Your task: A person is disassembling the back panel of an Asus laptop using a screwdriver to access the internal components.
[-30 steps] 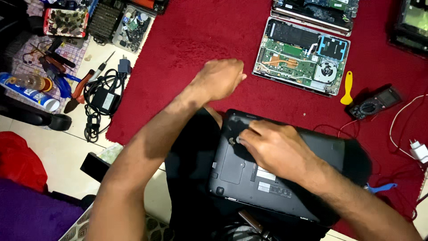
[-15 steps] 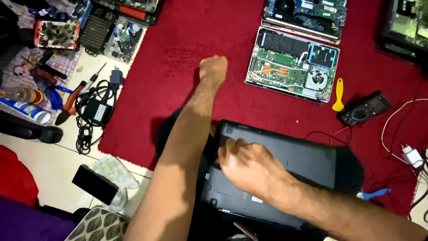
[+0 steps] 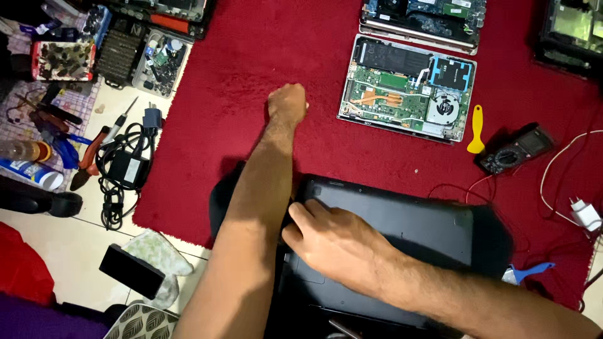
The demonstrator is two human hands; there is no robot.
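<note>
A black laptop (image 3: 408, 232) lies bottom side up on the red carpet (image 3: 251, 50) in front of me. My right hand (image 3: 333, 242) rests flat on its left part, fingers spread toward the left edge, gripping nothing. My left hand (image 3: 287, 103) reaches forward past the laptop and is closed in a fist, knuckles down on the bare carpet. Whether something small is inside the fist is hidden.
An opened silver laptop (image 3: 402, 88) with its board exposed lies beyond, with a yellow pry tool (image 3: 476, 129) and a multimeter (image 3: 516, 149) to its right. A blue pry tool (image 3: 527, 273) lies right of the black laptop. A power adapter with cable (image 3: 125, 166), a screwdriver (image 3: 94, 147) and parts trays (image 3: 63, 59) sit left.
My left hand has stretched forward from just above the laptop out onto the carpet and closed into a fist. My right hand has slid toward the laptop's left edge.
</note>
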